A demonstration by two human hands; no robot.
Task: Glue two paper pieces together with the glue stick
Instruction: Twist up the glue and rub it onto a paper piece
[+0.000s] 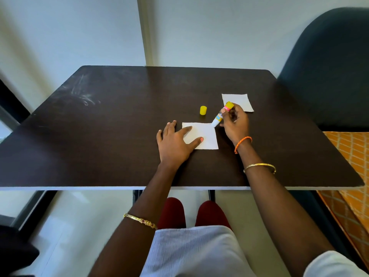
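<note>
Head view: on the dark table lies a white paper, pinned by the left hand, fingers straight and spread, thumb and forefinger flat on the sheet, the rest on the table. The right hand curls its fingers round the glue stick, which tilts with its white tip touching the paper's far right corner; its label is too blurred to read. The hand hides part of the stick's barrel and the near corner of the second paper, lying further right. The yellow cap stands upright, apart from both sheets. A dark chair is cut off at the right edge.
</note>
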